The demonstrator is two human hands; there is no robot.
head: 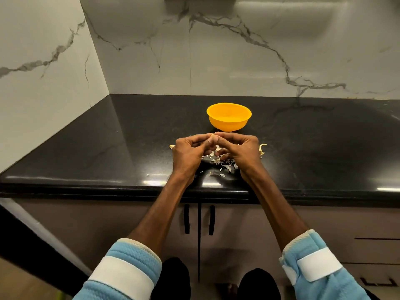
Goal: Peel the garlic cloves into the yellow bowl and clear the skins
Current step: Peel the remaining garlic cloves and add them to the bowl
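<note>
Left grip (pixel 190 151), right grip (pixel 242 150): both pinching 1 garlic clove (pixel 212 135) over skins (pixel 225 164), near worktop (pixel 108 148) front edge; yellow bowl (pixel 229 124) just behind.

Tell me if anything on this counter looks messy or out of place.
Garlic skins lie scattered on the black counter under and beside the left hand and right hand, which pinch a garlic clove; one fleck sits near the front edge. The yellow bowl stands upright, and nothing looks damaged.

Glossy black stone counter (pixel 108 152) under the hands, smooth yellow plastic bowl (pixel 229 118) beyond them, dry papery skins (pixel 224 163) beneath, polished marble wall (pixel 238 57) behind
</note>
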